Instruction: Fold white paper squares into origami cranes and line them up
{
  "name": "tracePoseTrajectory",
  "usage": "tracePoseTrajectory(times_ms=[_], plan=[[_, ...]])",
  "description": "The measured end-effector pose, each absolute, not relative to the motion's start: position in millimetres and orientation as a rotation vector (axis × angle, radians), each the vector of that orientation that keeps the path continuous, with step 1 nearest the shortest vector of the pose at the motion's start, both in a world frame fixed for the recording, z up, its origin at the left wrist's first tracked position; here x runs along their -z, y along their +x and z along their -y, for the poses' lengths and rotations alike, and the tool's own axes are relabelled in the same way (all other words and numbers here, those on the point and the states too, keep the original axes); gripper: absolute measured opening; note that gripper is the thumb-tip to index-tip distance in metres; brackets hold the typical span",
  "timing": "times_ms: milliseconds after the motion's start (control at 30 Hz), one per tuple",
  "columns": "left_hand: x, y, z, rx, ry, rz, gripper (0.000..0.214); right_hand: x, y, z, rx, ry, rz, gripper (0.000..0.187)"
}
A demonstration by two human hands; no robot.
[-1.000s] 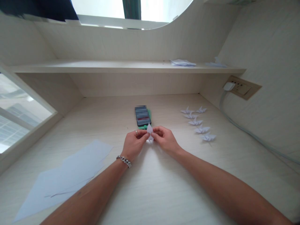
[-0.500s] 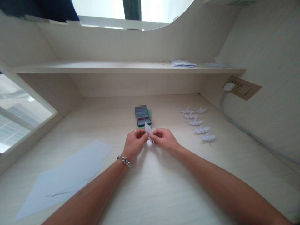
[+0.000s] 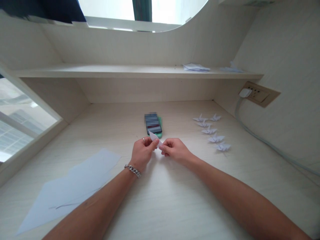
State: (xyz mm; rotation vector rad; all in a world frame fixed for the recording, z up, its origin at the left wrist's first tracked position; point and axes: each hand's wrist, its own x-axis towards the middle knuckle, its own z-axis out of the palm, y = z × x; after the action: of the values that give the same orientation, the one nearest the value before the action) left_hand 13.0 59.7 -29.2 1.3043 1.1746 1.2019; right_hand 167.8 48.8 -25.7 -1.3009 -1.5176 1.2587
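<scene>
A small piece of folded white paper is pinched between both hands just above the desk, its pointed tip leaning up and to the left. My left hand, with a ring and a chain bracelet, is closed on the paper's left side. From the right, my right hand grips the paper's lower end between thumb and fingers. Part of the paper is hidden by my fingers. Directly beyond the hands lies a phone with a green thing under it. Several folded paper cranes stand to the right.
White paper sheets lie at the left, partly under my left forearm. Folded paper rests on the shelf at the back. A white plug sits in the wall socket, its cable running along the desk's right side.
The folded paper has turned, its tip tilting further left. My fingers have shifted slightly on it; both hands still hold it in nearly the same place.
</scene>
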Motion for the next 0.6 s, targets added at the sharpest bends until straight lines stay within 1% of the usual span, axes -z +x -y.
tracePoseTrajectory(times_ms=[67, 200, 367, 500, 600], plan=[[31.1, 12.9, -60.5, -1.214, 1.299, -1.172, 0.032, 25.9, 168.2, -48.7, -1.217, -1.332, 1.527, 0.022], [31.8, 12.7, -60.2, -1.217, 1.302, -1.164, 0.033, 27.1, 169.5, -47.7, -1.309, -1.262, 1.558, 0.025], [31.6, 13.5, -59.3, -1.231, 1.229, -1.127, 0.032, 27.4, 172.9, -46.1, -1.216, -1.296, 1.632, 0.026], [28.8, 16.0, -56.5, -1.231, 1.138, -1.075, 0.03, 26.5, 172.8, -47.0, -1.333, -1.209, 1.586, 0.033], [25.8, 18.7, -53.2, -1.192, 1.072, -0.993, 0.027, 26.3, 172.1, -46.7, -1.324, -1.133, 1.564, 0.038]])
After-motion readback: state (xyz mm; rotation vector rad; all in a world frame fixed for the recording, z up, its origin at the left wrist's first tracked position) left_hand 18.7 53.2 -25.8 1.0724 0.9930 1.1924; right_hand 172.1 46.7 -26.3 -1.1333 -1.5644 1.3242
